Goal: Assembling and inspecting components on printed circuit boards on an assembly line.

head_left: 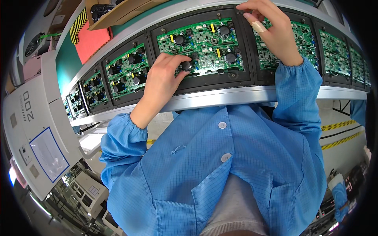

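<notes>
My left hand point(161, 74) grips a black round capacitor point(187, 66) between thumb and index finger, at the lower left of the green circuit boards point(206, 59) in the middle black carrier frame point(248, 59). Other black capacitors stand upright on these boards, one at the upper left point(180, 40), one at the upper right point(224, 30) and one at the lower right point(230, 58). Above the carrier to the right, my right hand point(275, 35) has its thumb and index fingertip apart, near the frame's far edge. A tan bandage wraps its thumb. I see nothing in it.
More carriers with capacitor-bearing boards point(126, 70) line the rail to the left. Boards to the right point(334, 53) show no large black capacitors. Beyond the metal rail point(220, 96) lie a red sheet point(92, 45) and a cardboard box point(122, 15). A white machine point(35, 133) stands left.
</notes>
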{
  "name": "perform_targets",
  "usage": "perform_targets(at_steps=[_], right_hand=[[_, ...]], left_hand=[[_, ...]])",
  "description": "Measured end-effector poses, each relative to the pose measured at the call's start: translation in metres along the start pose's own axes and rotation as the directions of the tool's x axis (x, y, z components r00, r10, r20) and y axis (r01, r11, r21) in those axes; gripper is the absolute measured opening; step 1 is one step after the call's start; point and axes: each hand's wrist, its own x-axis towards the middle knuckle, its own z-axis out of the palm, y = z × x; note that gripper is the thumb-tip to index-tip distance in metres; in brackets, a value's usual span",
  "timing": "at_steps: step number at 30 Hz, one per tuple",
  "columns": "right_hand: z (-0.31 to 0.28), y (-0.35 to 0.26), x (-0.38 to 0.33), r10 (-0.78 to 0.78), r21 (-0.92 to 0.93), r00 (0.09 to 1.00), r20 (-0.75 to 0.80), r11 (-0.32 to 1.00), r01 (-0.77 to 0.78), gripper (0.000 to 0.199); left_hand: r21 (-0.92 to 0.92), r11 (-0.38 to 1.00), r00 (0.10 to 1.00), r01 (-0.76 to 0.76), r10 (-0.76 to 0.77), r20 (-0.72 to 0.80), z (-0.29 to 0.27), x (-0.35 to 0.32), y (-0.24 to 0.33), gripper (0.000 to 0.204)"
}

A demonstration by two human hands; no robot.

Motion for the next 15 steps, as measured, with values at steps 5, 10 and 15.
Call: perform_targets(at_steps=[5,10,15], right_hand=[[0.002,-0.001,0.002,0.016,-0.023,1.0,0.008,1.0,-0.016,0.016],[0.018,0.024,-0.01,-0.091,0.037,0.994,-0.053,0.995,0.093,0.014],[0.029,0.029,-0.01,-0.091,0.017,0.996,0.006,0.996,0.091,0.007]], left_hand=[[0.103,0.993,0.999,-0.049,0.05,-0.01,-0.007,-0.003,0.004,0.037],[0.154,0.986,0.998,-0.066,0.063,0.018,-0.008,-0.001,0.001,0.038],[0.133,0.989,0.998,-0.059,0.058,0.009,-0.013,-0.004,-0.001,0.042]])
